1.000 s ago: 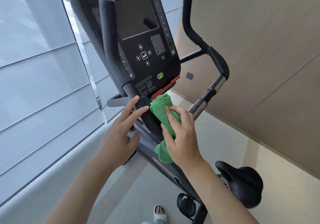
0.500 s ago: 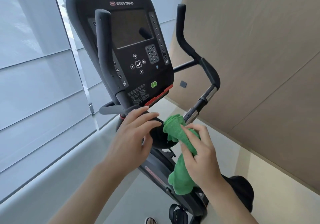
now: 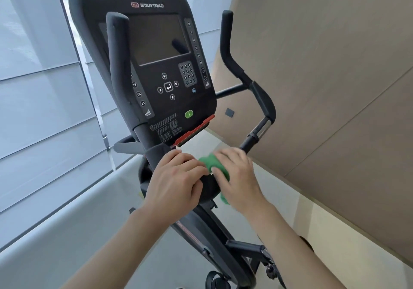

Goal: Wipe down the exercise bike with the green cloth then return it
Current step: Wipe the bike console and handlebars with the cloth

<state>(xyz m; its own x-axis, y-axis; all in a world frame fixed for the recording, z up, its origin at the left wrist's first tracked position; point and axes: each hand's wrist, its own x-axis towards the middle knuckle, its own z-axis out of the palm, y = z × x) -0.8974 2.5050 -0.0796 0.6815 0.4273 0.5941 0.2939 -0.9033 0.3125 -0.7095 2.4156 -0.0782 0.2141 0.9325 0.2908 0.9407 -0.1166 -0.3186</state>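
The green cloth (image 3: 213,165) is lying bunched on the dark rounded hub (image 3: 207,190) of the exercise bike (image 3: 156,69), just below the console (image 3: 143,49), and a tail of it is hanging down past the hub's right edge. The right hand (image 3: 238,178) is pressing on the cloth from above with its fingers curled over the fabric, so its grip is clenched on the cloth; the hand looks slightly blurred. The left hand (image 3: 176,182) is resting just beside it, fingers bent over the top of the hub and fingertips touching the cloth's left edge. Its grip is holding no loose thing; it is only lying curled on the bike.

Both bare forearms are reaching in from the bottom of the view. Above the hands, the console is tilting toward the viewer, showing a dark screen (image 3: 156,39), a keypad (image 3: 188,74), a green button (image 3: 189,114) and a red strip (image 3: 196,129) along its lower edge. A left handlebar (image 3: 120,65) is standing upright in front of the console, and a right handlebar (image 3: 241,69) is bending outward and down to a metal section near the right hand. The bike's frame (image 3: 212,232) is sloping down toward a pedal (image 3: 214,279) at the bottom edge.

Pale window blinds (image 3: 40,87) are filling the left side, and a tan panelled wall (image 3: 335,76) is filling the right.
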